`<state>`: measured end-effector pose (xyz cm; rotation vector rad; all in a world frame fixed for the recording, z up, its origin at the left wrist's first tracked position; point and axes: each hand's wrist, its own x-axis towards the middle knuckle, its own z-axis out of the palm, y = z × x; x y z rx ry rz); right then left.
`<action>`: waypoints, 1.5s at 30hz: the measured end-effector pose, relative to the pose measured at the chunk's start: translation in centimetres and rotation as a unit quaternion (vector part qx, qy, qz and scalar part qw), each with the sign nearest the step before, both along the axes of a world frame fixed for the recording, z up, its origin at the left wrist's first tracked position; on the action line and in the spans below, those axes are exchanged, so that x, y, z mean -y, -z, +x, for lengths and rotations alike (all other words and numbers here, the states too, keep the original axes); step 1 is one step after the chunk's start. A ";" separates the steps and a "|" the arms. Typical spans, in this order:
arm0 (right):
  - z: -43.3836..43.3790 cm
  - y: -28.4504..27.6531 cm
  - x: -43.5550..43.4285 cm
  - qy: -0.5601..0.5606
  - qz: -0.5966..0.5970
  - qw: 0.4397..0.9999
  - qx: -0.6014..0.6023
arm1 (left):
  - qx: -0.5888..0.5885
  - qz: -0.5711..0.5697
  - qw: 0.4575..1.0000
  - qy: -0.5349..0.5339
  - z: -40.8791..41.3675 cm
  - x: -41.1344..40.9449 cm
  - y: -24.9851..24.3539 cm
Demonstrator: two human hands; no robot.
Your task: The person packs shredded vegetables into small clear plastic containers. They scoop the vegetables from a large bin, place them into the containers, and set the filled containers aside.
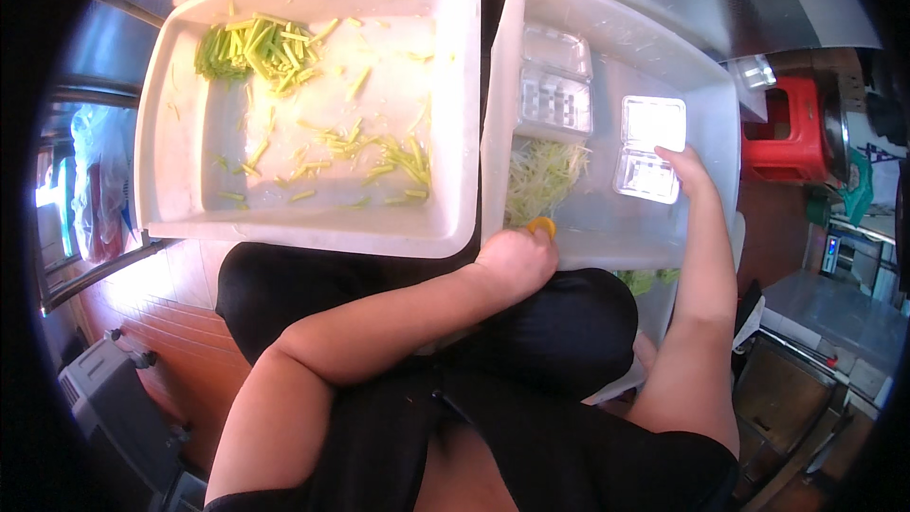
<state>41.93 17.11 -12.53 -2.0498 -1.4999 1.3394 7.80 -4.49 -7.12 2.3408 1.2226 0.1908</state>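
My right hand (684, 169) grips the edge of an open clear plastic clamshell box (650, 174), near the right wall of a white plastic bin (611, 245). Nothing shows inside that box. My left hand (519, 262) is closed at the bin's near edge, around a yellow-orange item (542, 227). Only the rounded end of it shows, so I cannot tell what it is. Just beyond lies a heap of pale green shredded vegetable (544, 178). Behind the heap, against the bin's left wall, stand clear clamshell boxes (554, 96), seemingly stacked.
To the left, a white plastic tub (341, 227) holds a pile of cut green stalks (259, 50) and scattered pieces. Leafy greens (647, 280) show below the bin's near edge. A red plastic stool (789, 128) stands on the right, and a grey machine (117, 412) at lower left.
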 end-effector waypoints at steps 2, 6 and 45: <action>-0.4 -0.4 0.4 -0.072 0.197 0.896 0.392 | 0.011 -0.023 1.000 -0.014 -0.2 0.1 -0.2; -10.4 -1.7 -1.6 -0.045 0.111 0.980 0.157 | -0.012 -0.016 1.000 0.002 0.1 0.0 0.5; 0.1 -4.6 2.0 -0.054 -0.145 0.974 0.168 | -0.020 0.044 0.999 0.004 -0.1 0.1 0.7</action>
